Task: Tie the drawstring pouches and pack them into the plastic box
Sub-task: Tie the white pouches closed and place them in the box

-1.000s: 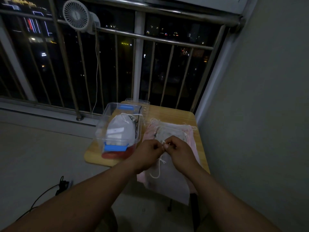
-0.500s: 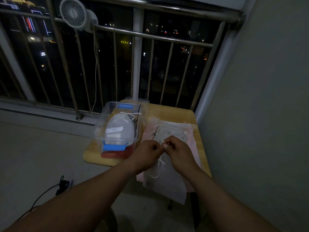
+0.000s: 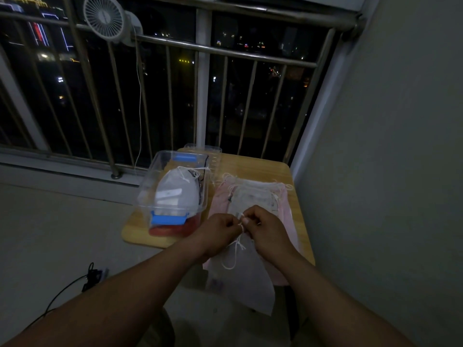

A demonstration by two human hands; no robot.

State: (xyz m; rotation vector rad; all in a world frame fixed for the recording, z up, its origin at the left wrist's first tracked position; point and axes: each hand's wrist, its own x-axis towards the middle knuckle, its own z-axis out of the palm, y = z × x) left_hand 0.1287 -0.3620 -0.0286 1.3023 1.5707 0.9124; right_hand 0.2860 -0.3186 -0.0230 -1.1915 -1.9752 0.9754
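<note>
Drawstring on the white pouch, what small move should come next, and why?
Probably pull the two ends apart to snug the knot. Both the left hand and right hand pinch the drawstring close together at the top of the white pouch, and a slack loop hangs below them, so the tie looks unfinished; the plastic box comes after.

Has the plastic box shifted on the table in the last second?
No. The plastic box sits on the same left part of the table, beside the pile of pouches, as before.
</note>
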